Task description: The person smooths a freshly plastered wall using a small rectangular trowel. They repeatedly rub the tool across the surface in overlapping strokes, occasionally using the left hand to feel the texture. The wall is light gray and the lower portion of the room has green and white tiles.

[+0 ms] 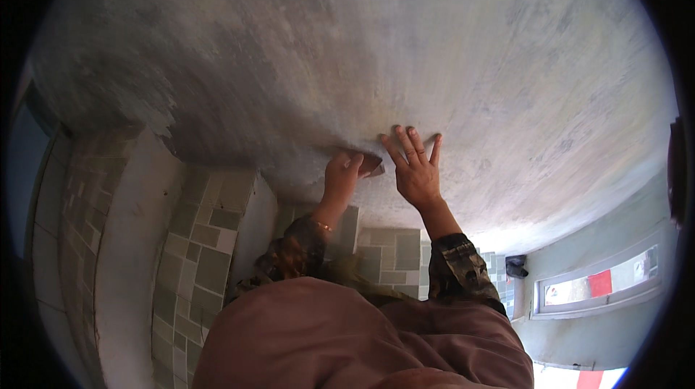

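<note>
Brown block, grasped in the left hand, sits against the grey wall toward its lower edge; the right hand, spread and ungripping, rests on the wall just beside.

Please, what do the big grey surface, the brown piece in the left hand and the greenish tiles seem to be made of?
Grey surface: probably plaster or cement, matte; it shows cloudy patches and sweeping streaks.
Brown piece in the left hand: dull, straight-edged; perhaps abrasive sheet or wood, unclear.
Greenish tiles: likely ceramic or stone, low-sheen, with pale joint lines.
</note>
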The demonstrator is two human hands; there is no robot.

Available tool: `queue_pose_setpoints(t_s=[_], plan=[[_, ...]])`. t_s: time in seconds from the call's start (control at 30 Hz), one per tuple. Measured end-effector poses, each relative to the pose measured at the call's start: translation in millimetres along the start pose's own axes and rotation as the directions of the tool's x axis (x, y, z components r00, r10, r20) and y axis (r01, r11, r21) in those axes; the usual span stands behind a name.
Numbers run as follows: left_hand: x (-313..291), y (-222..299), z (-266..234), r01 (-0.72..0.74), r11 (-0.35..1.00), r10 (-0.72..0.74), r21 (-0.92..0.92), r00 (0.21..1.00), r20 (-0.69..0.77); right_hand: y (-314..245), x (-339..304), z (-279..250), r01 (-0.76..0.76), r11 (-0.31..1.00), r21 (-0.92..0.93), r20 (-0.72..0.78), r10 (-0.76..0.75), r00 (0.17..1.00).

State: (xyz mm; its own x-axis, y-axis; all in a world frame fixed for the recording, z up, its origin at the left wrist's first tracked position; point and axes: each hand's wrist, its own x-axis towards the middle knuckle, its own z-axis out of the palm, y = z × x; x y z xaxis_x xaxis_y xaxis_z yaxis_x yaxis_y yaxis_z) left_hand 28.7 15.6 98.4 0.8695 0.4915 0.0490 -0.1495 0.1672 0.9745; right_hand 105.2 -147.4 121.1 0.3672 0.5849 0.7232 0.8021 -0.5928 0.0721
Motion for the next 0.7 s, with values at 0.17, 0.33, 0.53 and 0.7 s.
queue_pose_setpoints(t_s=[0.17,0.33,0.53,0.7], plan=[[17,36,16,-0.198,0.970,0.190,0.137,0.979,0.072,-12,31,-49,-0.037,0.996,0.078,0.074,0.031,0.997],[31,83,46,-0.315,0.916,0.288,0.247,0.947,0.138,-18,54,-85,-0.026,0.989,0.147,-0.027,0.030,0.999],[32,166,81,-0.289,0.954,0.298,-0.075,0.939,0.170,-18,79,-120,0.173,0.984,-0.051,-0.198,-0.180,0.964],[35,234,92,-0.381,0.924,0.363,0.045,0.906,0.219,-25,107,-146,0.144,0.989,-0.011,-0.232,-0.143,0.962]])
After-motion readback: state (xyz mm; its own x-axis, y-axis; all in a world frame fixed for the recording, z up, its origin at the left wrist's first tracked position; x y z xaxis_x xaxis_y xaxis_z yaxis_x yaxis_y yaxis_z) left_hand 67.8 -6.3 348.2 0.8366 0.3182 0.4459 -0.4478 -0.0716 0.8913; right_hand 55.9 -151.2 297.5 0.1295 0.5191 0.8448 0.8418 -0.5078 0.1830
